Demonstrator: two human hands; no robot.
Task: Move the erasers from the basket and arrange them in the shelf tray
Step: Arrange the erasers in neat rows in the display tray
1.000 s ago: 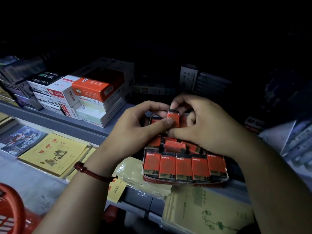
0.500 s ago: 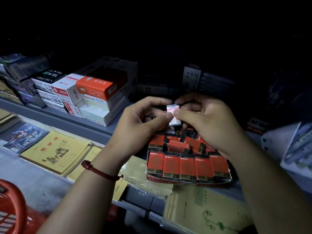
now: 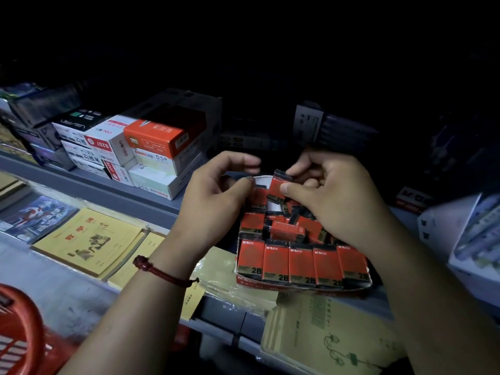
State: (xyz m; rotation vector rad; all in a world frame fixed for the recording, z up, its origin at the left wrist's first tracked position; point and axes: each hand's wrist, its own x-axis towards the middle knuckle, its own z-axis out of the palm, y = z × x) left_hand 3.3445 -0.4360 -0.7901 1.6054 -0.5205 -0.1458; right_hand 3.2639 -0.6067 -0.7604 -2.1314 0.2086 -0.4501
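Head view, and the grey shelf [image 3: 108, 190] runs across under both wrists, with the cardboard tray [image 3: 297, 286] sitting on it directly beneath the fingers. Down past the left elbow, well away from any fingertip, there's a slice of the red basket [image 3: 21, 334]. Left hand [image 3: 213, 201] hovers at the tray's back edge, fingers loosely curled, thumb and forefinger apart with nothing showing between them; whether the thumb tip touches the tray wall, can't tell. Right hand [image 3: 338, 201] has the eraser [image 3: 278, 186], pinched between thumb and forefinger, tilted, just above the jumble at the back of the tray. Wrist-side of those fingers, a neat front row [image 3: 303, 263] stands upright. Judging by looks, it's a light, firm little block in a slick wrapper, likely to slip, so grip the long sides, not the corners.
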